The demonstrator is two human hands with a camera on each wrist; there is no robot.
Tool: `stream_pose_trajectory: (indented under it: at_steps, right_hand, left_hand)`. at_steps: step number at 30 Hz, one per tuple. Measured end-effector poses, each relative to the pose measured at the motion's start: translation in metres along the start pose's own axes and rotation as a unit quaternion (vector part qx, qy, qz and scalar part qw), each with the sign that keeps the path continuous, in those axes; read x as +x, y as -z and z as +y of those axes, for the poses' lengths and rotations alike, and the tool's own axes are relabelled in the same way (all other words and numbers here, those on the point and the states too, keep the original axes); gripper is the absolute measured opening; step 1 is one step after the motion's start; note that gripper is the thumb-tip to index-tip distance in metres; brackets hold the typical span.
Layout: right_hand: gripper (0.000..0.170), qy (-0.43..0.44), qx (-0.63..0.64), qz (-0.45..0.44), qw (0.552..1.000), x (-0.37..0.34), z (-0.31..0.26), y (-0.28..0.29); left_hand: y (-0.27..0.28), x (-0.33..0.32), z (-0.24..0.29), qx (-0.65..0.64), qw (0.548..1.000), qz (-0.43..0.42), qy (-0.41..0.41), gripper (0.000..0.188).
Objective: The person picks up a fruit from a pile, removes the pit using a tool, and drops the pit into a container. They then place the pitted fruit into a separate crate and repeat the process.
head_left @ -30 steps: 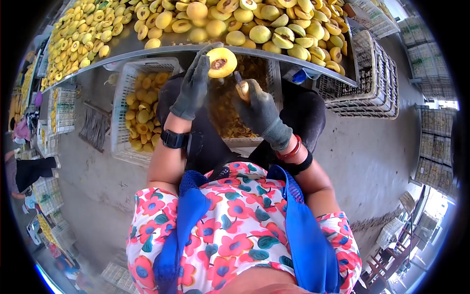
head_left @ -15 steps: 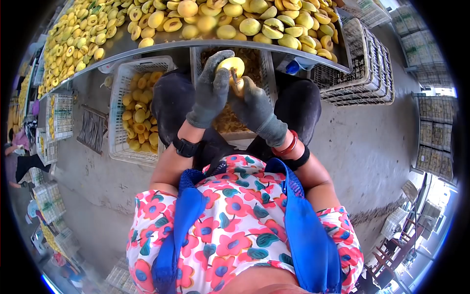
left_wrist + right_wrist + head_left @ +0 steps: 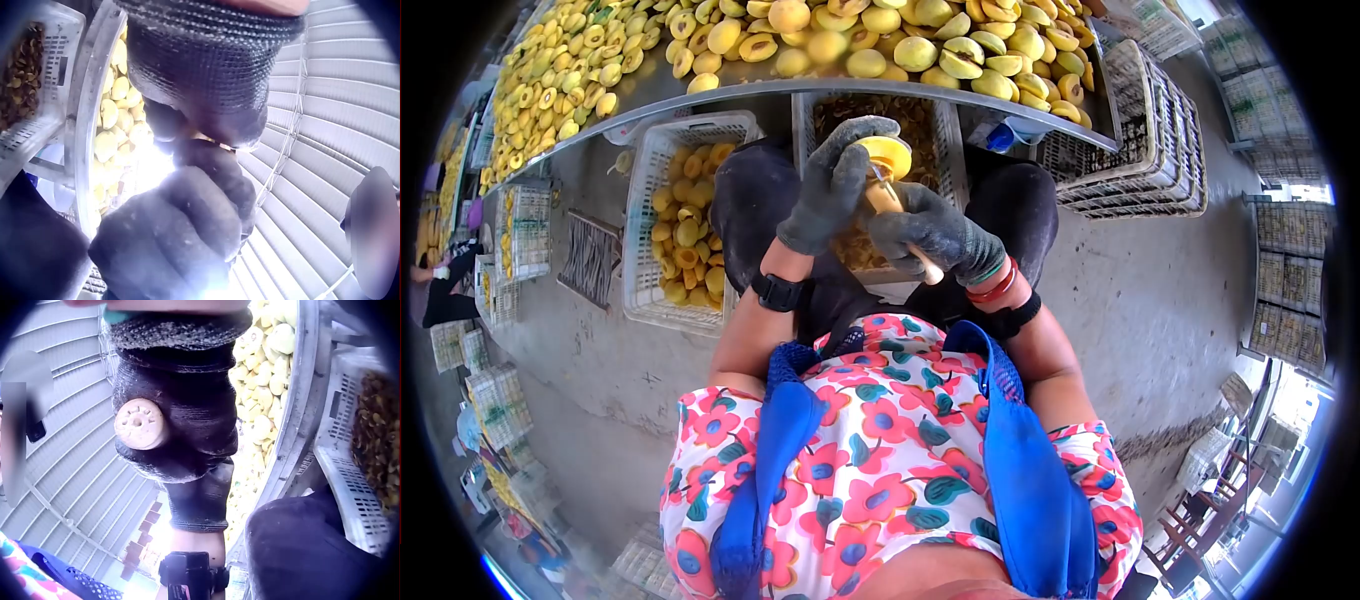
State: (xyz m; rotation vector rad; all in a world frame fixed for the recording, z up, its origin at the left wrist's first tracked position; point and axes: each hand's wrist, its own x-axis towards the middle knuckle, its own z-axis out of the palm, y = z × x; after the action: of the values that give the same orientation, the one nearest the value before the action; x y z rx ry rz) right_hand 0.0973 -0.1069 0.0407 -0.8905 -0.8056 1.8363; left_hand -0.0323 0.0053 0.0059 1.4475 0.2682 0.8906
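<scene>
In the head view my gloved left hand [image 3: 828, 190] holds a yellow peach half [image 3: 888, 153], its fingers around the fruit's far side. My gloved right hand [image 3: 940, 230] grips a wooden-handled pitting knife [image 3: 887, 198], whose metal end meets the cut face of the peach half. The handle's butt sticks out below the right fist toward my body. In the right wrist view that round wooden butt [image 3: 137, 424] shows beside the dark glove. The gloves hide the peach half in the left wrist view.
A metal table [image 3: 770, 90] heaped with peach halves [image 3: 1020, 50] spans the front. Under its edge, a white crate [image 3: 636, 240] of peach halves stands left of my legs. Another crate [image 3: 948, 140] with brown scraps sits between my knees. Stacked crates [image 3: 1170, 150] stand at right.
The peach half, first held with its brown pit cavity facing me, is now tilted. My right hand has brought the knife to its cut face and turned so that the handle points toward me.
</scene>
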Motion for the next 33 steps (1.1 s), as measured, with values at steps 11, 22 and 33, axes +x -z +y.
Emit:
stream_pose_trajectory:
  at_steps: [11,22,33]
  right_hand:
    - [0.025,0.1,-0.335,0.158,0.924,0.008,0.039,0.011]
    - [0.029,0.12,-0.461,0.229,0.849,0.028,0.066,0.029]
    - [0.028,0.119,-0.463,0.27,0.836,0.016,0.059,0.036]
  left_hand:
    - [0.138,-0.044,0.026,0.581,0.762,0.28,-0.061,0.036]
    - [0.163,0.042,-0.027,0.607,0.776,0.155,-0.072,0.05]
    - [0.111,0.191,-0.112,0.709,0.645,-0.038,0.282,0.061]
